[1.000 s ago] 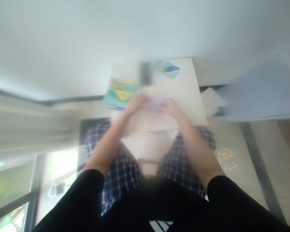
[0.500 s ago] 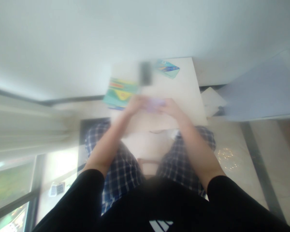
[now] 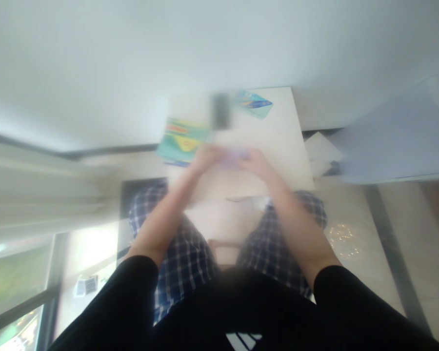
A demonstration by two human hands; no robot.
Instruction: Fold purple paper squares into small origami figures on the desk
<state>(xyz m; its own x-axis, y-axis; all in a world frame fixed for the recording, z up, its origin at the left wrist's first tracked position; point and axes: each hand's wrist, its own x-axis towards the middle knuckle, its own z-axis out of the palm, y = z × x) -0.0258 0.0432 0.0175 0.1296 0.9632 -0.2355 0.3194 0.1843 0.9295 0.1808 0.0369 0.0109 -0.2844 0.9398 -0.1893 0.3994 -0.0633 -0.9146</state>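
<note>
Left hand (image 3: 208, 156) and right hand (image 3: 255, 162) grip opposite ends of a blurred lavender object (image 3: 232, 157) at the white table (image 3: 285, 141). Green-and-yellow packet (image 3: 183, 142) overhangs beside left wrist; an outward swing could knock it off.

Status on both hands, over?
Left hand and right hand at opposite sides of blurred purple item; grip unclear. Green-yellow printed item beside left hand.
</note>
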